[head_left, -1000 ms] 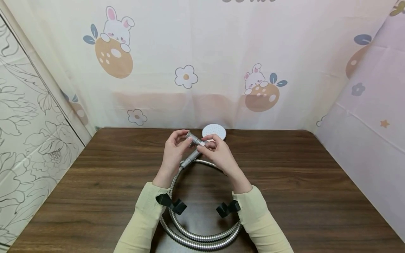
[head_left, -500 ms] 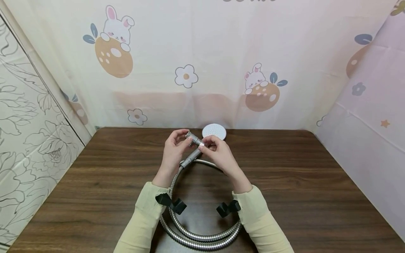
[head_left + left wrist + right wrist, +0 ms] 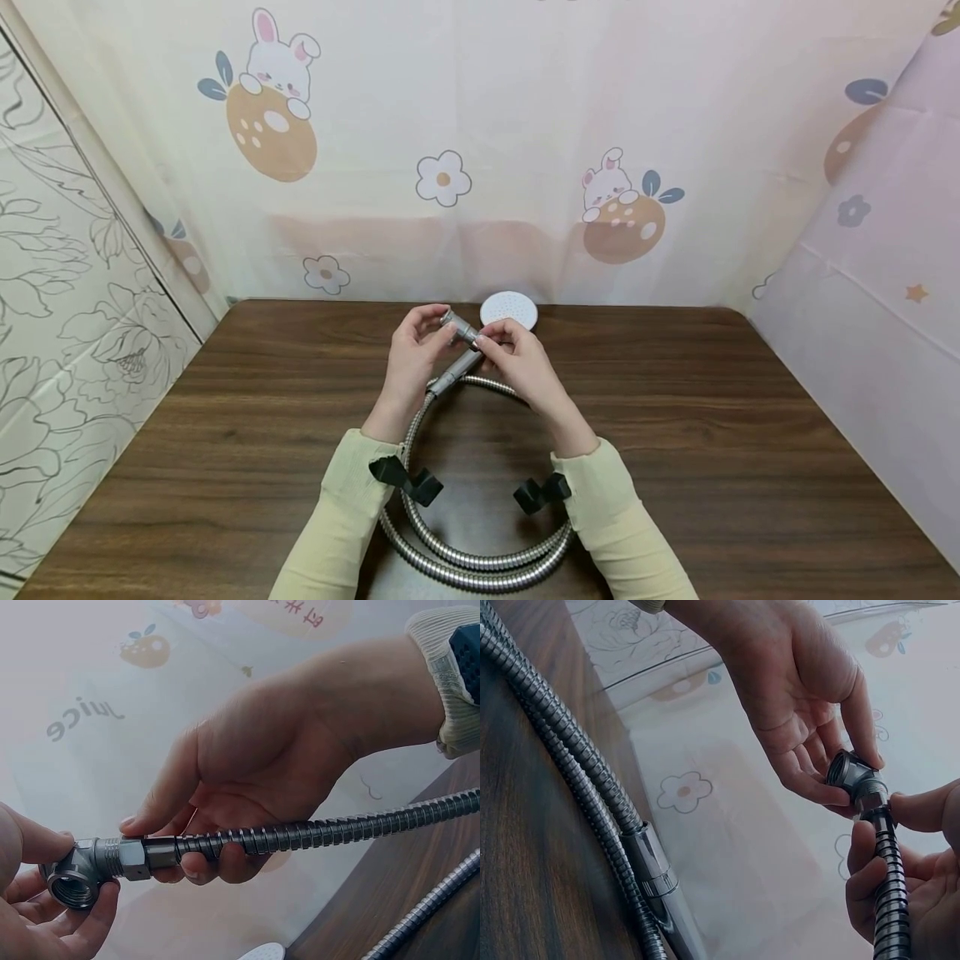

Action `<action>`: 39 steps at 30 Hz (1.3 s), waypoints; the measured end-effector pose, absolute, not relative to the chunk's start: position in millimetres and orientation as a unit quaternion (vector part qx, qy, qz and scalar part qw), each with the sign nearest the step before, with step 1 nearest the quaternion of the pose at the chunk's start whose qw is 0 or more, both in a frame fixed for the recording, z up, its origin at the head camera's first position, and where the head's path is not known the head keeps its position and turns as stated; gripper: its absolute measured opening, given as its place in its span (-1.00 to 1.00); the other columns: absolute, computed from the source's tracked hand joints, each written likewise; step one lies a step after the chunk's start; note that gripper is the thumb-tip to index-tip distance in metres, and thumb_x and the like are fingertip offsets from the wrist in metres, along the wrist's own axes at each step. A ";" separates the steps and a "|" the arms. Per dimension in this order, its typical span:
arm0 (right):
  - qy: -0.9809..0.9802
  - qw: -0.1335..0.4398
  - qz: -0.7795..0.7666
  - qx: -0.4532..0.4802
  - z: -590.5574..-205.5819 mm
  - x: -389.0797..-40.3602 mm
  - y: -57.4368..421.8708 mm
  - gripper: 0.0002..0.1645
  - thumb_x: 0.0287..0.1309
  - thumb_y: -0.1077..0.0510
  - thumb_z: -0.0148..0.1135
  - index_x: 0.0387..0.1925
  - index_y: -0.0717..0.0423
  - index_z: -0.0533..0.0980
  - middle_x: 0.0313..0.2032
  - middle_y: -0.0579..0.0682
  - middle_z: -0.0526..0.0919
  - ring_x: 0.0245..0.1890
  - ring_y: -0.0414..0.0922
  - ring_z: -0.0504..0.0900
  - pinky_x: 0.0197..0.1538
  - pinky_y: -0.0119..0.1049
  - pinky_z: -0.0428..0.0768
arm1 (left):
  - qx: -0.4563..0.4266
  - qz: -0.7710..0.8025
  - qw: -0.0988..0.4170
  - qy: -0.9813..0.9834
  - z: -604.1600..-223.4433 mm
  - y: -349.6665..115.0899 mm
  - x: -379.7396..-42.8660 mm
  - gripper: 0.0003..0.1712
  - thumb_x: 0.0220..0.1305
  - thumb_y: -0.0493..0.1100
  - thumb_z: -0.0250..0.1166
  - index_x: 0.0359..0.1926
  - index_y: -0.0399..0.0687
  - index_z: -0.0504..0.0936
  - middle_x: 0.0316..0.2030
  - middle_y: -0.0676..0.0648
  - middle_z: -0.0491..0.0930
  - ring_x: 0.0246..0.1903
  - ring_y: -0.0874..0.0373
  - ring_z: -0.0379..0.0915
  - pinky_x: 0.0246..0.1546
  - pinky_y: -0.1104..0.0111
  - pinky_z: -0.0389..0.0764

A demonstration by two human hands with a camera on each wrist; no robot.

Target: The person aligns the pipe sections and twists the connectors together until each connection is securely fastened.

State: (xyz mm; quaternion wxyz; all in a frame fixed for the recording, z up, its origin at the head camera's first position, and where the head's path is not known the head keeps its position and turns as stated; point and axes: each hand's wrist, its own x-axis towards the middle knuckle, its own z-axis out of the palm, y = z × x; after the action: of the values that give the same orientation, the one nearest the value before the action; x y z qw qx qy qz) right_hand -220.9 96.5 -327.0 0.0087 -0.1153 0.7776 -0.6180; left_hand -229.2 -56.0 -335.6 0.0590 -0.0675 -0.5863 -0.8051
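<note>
Near the back of the table, my left hand [image 3: 408, 358] pinches a silvery angled pipe fitting [image 3: 75, 874] between thumb and fingers. The fitting's open, internally threaded mouth shows in the left wrist view. My right hand [image 3: 521, 358] grips the end of a ribbed metal shower hose [image 3: 292, 836]. Its fingers curl round the hose, and the thumb lies at the hex nut [image 3: 136, 859]. That nut sits against the fitting's threaded outlet, where some thread shows. How far it is screwed on I cannot tell. Behind the hands lies a hand shower with a white face [image 3: 508, 308].
The hose's loops [image 3: 480, 575] lie on the brown wooden table [image 3: 712, 467] between and below the forearms. Its other end joins the shower's silver handle [image 3: 457, 373]. A printed curtain [image 3: 517, 108] hangs behind the table.
The right fingertips have shifted slightly left at the joint, and the bright nut face seen earlier is now mostly covered. The left hand keeps its hold on the fitting.
</note>
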 end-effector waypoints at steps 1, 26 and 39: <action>0.777 0.009 -0.619 -0.114 -327.1 -221.2 96.7 -0.73 0.22 0.17 0.08 -0.14 0.31 0.41 -0.35 0.08 0.50 -0.58 -0.26 0.50 -0.44 -0.46 0.47 | -0.068 -0.805 0.059 -0.587 -335.5 -55.9 -229.1 -0.65 0.18 -0.43 0.14 0.01 -0.40 0.38 -0.22 -0.04 0.44 -0.35 0.27 0.50 -0.21 0.37 0.57; 0.794 0.006 -0.599 -0.105 -328.6 -221.3 97.5 -0.64 0.05 0.21 0.25 -0.15 0.27 0.35 -0.32 0.07 0.53 -0.43 -0.25 0.54 -0.31 -0.34 0.55 | -0.070 -0.799 0.067 -0.593 -334.8 -55.8 -227.4 -0.64 0.17 -0.43 0.14 0.02 -0.42 0.38 -0.23 -0.06 0.45 -0.38 0.29 0.49 -0.25 0.39 0.55; 0.787 0.005 -0.604 -0.125 -328.4 -221.6 98.7 -0.75 0.23 0.13 0.08 -0.19 0.26 0.46 -0.44 0.13 0.53 -0.59 -0.23 0.45 -0.50 -0.46 0.42 | -0.069 -0.797 0.066 -0.596 -333.8 -56.3 -226.1 -0.64 0.18 -0.42 0.15 0.02 -0.42 0.38 -0.22 -0.08 0.45 -0.37 0.29 0.49 -0.28 0.45 0.55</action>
State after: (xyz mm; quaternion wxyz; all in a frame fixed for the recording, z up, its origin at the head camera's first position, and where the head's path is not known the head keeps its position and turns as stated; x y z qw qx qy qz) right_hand -221.6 98.7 -328.4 0.0045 -0.1252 0.7873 -0.6037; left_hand -226.1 -56.3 -333.8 0.0665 -0.0686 -0.5959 -0.7974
